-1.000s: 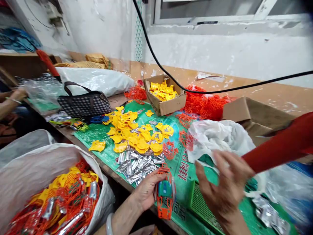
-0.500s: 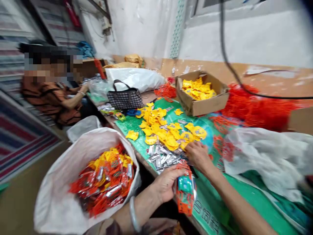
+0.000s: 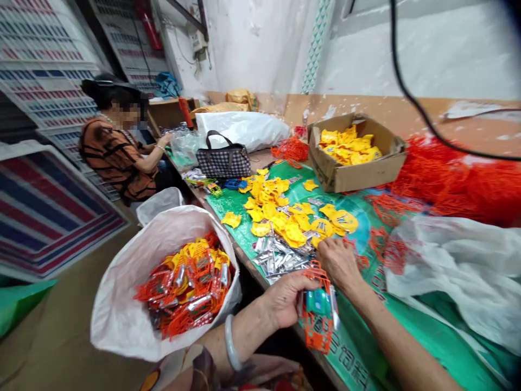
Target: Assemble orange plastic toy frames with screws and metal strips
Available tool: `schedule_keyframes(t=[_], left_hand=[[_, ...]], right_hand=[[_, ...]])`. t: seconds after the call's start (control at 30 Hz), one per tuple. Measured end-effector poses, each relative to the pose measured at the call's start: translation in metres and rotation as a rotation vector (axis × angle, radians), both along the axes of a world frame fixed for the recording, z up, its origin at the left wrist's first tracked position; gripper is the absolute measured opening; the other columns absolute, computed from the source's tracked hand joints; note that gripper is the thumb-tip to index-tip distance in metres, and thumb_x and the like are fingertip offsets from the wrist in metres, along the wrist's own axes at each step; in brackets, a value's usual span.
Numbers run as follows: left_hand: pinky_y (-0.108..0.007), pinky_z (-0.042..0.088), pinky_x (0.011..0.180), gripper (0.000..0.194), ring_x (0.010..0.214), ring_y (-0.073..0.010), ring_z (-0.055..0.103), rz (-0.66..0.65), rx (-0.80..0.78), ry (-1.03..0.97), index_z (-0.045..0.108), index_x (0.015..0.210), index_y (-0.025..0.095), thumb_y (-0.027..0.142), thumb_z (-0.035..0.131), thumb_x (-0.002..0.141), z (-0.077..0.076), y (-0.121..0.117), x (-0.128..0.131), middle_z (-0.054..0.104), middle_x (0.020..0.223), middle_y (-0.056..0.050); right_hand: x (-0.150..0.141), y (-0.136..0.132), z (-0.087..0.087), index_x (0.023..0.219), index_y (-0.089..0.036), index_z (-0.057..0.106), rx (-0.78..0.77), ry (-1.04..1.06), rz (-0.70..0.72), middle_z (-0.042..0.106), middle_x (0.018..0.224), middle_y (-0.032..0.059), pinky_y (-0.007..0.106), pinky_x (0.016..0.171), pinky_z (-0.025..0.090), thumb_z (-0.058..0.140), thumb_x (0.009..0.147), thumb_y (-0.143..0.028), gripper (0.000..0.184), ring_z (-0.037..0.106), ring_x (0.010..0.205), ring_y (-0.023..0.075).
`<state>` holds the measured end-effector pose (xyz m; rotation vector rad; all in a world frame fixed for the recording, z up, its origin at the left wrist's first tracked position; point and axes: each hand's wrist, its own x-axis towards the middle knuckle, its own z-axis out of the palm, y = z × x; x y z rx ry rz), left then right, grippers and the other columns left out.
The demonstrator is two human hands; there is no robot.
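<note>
My left hand (image 3: 285,301) grips an orange plastic frame (image 3: 319,334) by its left side, thumb on top. A teal-green part (image 3: 318,302) sits in the frame's middle, with shiny silver strips along its edges. My right hand (image 3: 340,263) is just beyond the frame, fingers curled down at the near edge of the yellow pile, closed on a yellow plastic piece (image 3: 316,242); its fingertips are partly hidden. Flat yellow plastic pieces (image 3: 280,217) lie heaped on the green sheet. Several silver pieces (image 3: 277,258) are piled left of my right hand.
An open white sack (image 3: 122,304) holding orange, yellow and silver assemblies (image 3: 191,288) stands at left. A cardboard box (image 3: 362,176) of yellow pieces, red-orange plastic (image 3: 456,179) and a white sack (image 3: 459,266) lie right. A checked handbag (image 3: 223,162) stands farther back; a co-worker (image 3: 118,152) sits far left.
The view has turned left, so things appear shifted right. My left hand still grips the orange frame, and my right hand stays at the edge of the yellow pile.
</note>
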<state>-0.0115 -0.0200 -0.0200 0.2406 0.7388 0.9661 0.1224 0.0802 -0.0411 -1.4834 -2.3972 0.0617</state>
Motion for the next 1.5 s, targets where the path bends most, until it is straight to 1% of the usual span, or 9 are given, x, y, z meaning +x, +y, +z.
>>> schedule_keyframes(t=[0.17, 0.27, 0.5, 0.6, 0.7, 0.87, 1.1, 1.33, 1.5], left_hand=[[-0.024, 0.051, 0.067, 0.026, 0.063, -0.0126, 0.066, 0.025, 0.098, 0.053, 0.070, 0.088, 0.013, 0.014, 0.074, 0.062, 0.008, 0.001, -0.005, 0.073, 0.075, -0.001], [-0.023, 0.051, 0.066, 0.032, 0.064, -0.0121, 0.065, 0.015, 0.152, 0.091, 0.072, 0.096, 0.014, 0.014, 0.075, 0.065, 0.011, 0.001, -0.006, 0.074, 0.079, -0.001], [-0.027, 0.049, 0.088, 0.048, 0.098, -0.0189, 0.065, -0.105, 0.398, 0.313, 0.066, 0.125, 0.022, 0.019, 0.071, 0.077, 0.016, -0.005, 0.012, 0.075, 0.104, -0.002], [-0.029, 0.045, 0.094, 0.047, 0.106, -0.0212, 0.061, -0.191, 0.601, 0.559, 0.064, 0.129, 0.022, 0.022, 0.066, 0.082, 0.019, -0.009, 0.021, 0.072, 0.111, -0.002], [-0.029, 0.046, 0.091, 0.043, 0.101, -0.0207, 0.061, -0.200, 0.786, 0.772, 0.067, 0.126, 0.023, 0.018, 0.058, 0.084, 0.024, -0.012, 0.025, 0.070, 0.107, -0.003], [-0.032, 0.047, 0.092, 0.053, 0.099, -0.0209, 0.062, -0.185, 0.922, 0.896, 0.067, 0.126, 0.022, 0.008, 0.050, 0.078, 0.024, -0.017, 0.036, 0.069, 0.105, -0.005], [-0.032, 0.043, 0.101, 0.050, 0.110, -0.0212, 0.059, -0.219, 0.840, 0.859, 0.065, 0.128, 0.020, 0.011, 0.052, 0.080, 0.014, -0.017, 0.049, 0.066, 0.118, -0.007], [-0.033, 0.048, 0.089, 0.046, 0.095, -0.0214, 0.059, -0.287, 0.881, 0.837, 0.067, 0.124, 0.020, 0.016, 0.057, 0.079, 0.022, -0.017, 0.048, 0.064, 0.101, -0.006], [-0.035, 0.046, 0.091, 0.048, 0.097, -0.0221, 0.059, -0.310, 0.905, 0.852, 0.067, 0.123, 0.020, 0.015, 0.056, 0.077, 0.026, -0.018, 0.047, 0.063, 0.101, -0.006]], right_hand=[[0.017, -0.009, 0.025, 0.084, -0.018, 0.057, -0.017, 0.221, -0.034, 0.067, 0.089, 0.0115, 0.036, 0.079, 0.042, 0.043, 0.087, -0.017, 0.014, 0.059, 0.089, 0.0240], [0.042, -0.032, 0.049, 0.094, -0.019, 0.053, -0.085, 0.361, -0.038, 0.066, 0.086, 0.0048, 0.027, 0.065, 0.046, 0.039, 0.088, -0.020, 0.015, 0.061, 0.074, 0.0169], [0.070, -0.091, 0.081, 0.074, -0.021, 0.052, -0.500, 0.772, 0.043, 0.051, 0.064, -0.0042, 0.023, 0.053, 0.039, 0.051, 0.079, -0.025, 0.006, 0.047, 0.058, 0.0118], [0.068, -0.102, 0.081, 0.077, -0.021, 0.054, -0.519, 0.860, 0.031, 0.056, 0.071, -0.0019, 0.024, 0.057, 0.042, 0.054, 0.078, -0.025, 0.004, 0.051, 0.063, 0.0130], [0.067, -0.114, 0.075, 0.085, -0.022, 0.062, -0.365, 0.896, 0.034, 0.062, 0.102, 0.0050, 0.029, 0.072, 0.050, 0.058, 0.079, -0.025, 0.007, 0.061, 0.088, 0.0184], [0.065, -0.130, 0.047, 0.090, -0.026, 0.073, -0.224, 0.932, -0.117, 0.061, 0.123, 0.0086, 0.041, 0.099, 0.045, 0.071, 0.079, -0.031, 0.012, 0.054, 0.121, 0.0282], [0.072, -0.133, 0.026, 0.112, -0.025, 0.068, -0.511, 1.373, -0.256, 0.070, 0.116, 0.0090, 0.043, 0.091, 0.050, 0.090, 0.057, -0.036, 0.060, 0.063, 0.109, 0.0291], [0.079, -0.136, 0.038, 0.109, -0.027, 0.071, -0.770, 1.507, -0.159, 0.074, 0.110, 0.0024, 0.039, 0.094, 0.049, 0.092, 0.052, -0.032, 0.061, 0.066, 0.103, 0.0260], [0.087, -0.138, 0.034, 0.104, -0.025, 0.072, -0.806, 1.549, -0.137, 0.074, 0.104, 0.0030, 0.038, 0.095, 0.049, 0.092, 0.052, -0.034, 0.056, 0.067, 0.101, 0.0236]])
